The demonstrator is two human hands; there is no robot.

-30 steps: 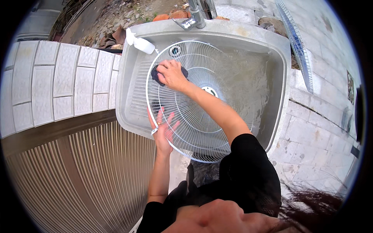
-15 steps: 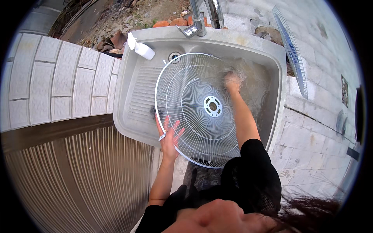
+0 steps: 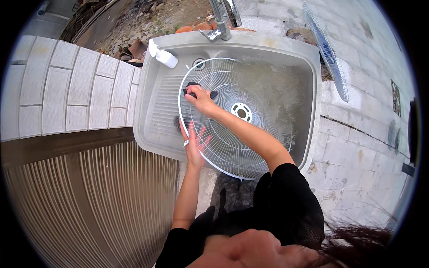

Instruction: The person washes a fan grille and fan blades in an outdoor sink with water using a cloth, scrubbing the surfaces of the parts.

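Observation:
A round fan guard (image 3: 223,149) of thin pale wires rests tilted in the grey sink (image 3: 149,142), its right side dipping into cloudy water (image 3: 279,85). At the guard's lower left rim, my left hand (image 3: 194,149) grips the edge, fingers showing behind the wires. My right hand (image 3: 202,102) is closed on a black cloth (image 3: 193,85) and presses it against the guard's upper left wires. My right forearm crosses over the guard below its hub. Beside my left hand, a dark mesh-like pad (image 3: 177,124) lies on the ribbed drainboard, partly hidden by the rim.
A white spray bottle (image 3: 166,58) lies on the sink's left side, near the drain (image 3: 199,64). The chrome faucet (image 3: 219,30) stands at the back edge. Another wire fan guard (image 3: 328,53) leans on the right. A white block wall (image 3: 76,89) borders the left.
My right hand has come up out of the water and moved left, with the black cloth now showing in it. My left hand stays on the rim.

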